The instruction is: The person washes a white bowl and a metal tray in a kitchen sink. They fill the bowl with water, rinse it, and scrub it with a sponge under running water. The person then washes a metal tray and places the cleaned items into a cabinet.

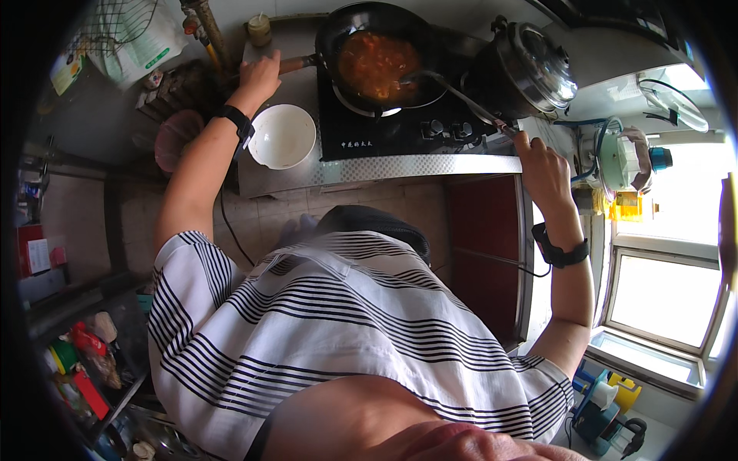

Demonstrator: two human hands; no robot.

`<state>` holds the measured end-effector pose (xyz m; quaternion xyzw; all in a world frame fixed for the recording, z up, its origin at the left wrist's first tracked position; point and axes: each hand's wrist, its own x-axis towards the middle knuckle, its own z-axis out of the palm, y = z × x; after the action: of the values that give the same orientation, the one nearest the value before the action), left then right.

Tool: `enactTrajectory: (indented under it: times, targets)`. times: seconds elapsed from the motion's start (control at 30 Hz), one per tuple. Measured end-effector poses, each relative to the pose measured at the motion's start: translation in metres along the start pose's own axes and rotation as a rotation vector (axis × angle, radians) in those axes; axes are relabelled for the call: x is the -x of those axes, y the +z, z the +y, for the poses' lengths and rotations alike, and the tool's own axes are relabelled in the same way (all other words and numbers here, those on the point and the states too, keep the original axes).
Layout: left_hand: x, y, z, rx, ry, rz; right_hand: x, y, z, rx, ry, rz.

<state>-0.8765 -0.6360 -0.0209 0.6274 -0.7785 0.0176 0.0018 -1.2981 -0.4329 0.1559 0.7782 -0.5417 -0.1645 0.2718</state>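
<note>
A black wok (pixel 324 40) sits on the gas cooktop (pixel 398 135), with a red-orange, chunky stew or sauce (pixel 377 63) in its bottom. My left hand (pixel 260 79) is closed around the wok's wooden handle (pixel 297 64), the index finger stretched out along the top. In my right hand (pixel 542 167) is the end of a long-handled metal cooking utensil (pixel 461 101). Its head dips into the sauce, so I cannot tell whether it is a ladle or a turner. Below my left wrist, a white bowl (pixel 282 136) rests on the counter with no food visible inside.
A lidded metal pot (pixel 519 75) stands right of the wok. Behind my left hand is a small jar (pixel 259 29). A pink plastic container (pixel 177 138) sits left of the counter. Cooktop knobs (pixel 447 129) face me. On the right are a window (pixel 663 288) and a green-and-blue container (pixel 625 160).
</note>
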Motion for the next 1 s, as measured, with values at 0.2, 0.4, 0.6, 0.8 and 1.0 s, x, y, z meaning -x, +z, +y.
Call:
enactTrajectory:
  times: [0.2, 0.4, 0.6, 0.8, 1.0]
  targets:
    - [-0.017, 0.014, -0.015, 0.070, 0.039, 0.042, 0.000, 0.010, -0.018, 0.016, -0.093, 0.090]
    - [-0.024, 0.014, -0.019, 0.102, 0.079, 0.024, -0.021, 0.028, -0.047, -0.034, -0.097, 0.117]
    - [-0.024, 0.018, -0.027, 0.117, 0.142, 0.041, -0.053, 0.051, -0.075, -0.127, -0.066, 0.050]
    - [-0.021, 0.017, -0.023, 0.131, 0.142, 0.080, -0.086, 0.079, -0.088, -0.371, 0.112, -0.132]
    - [-0.016, 0.014, -0.023, 0.187, 0.134, 0.120, -0.108, 0.103, -0.097, -0.696, 0.474, -0.124]
